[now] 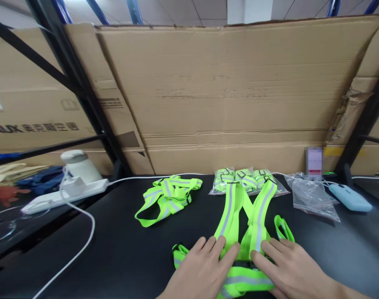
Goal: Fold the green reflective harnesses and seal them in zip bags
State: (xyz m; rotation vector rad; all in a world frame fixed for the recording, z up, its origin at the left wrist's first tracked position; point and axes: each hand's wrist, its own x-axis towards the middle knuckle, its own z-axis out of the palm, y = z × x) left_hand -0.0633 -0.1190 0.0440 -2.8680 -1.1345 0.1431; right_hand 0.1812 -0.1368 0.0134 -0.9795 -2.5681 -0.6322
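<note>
Your left hand point(205, 265) and right hand point(291, 268) both lie flat, fingers spread, gripping nothing, pressing down on one neon-yellow reflective strap vest point(239, 232) at 6 o'clock on the black table point(130, 257). A second loose vest point(166, 197) lies at 10 o'clock; three bagged vests point(244, 178) sit at 12 o'clock, clear empty bags point(311, 197) at 2 o'clock

Left hand point(202, 268) and right hand point(289, 265) flat on reflective vest point(242, 232), spread on black bench point(121, 253). Second vest point(167, 197) folded beside; bagged vests point(245, 180) behind.
</note>
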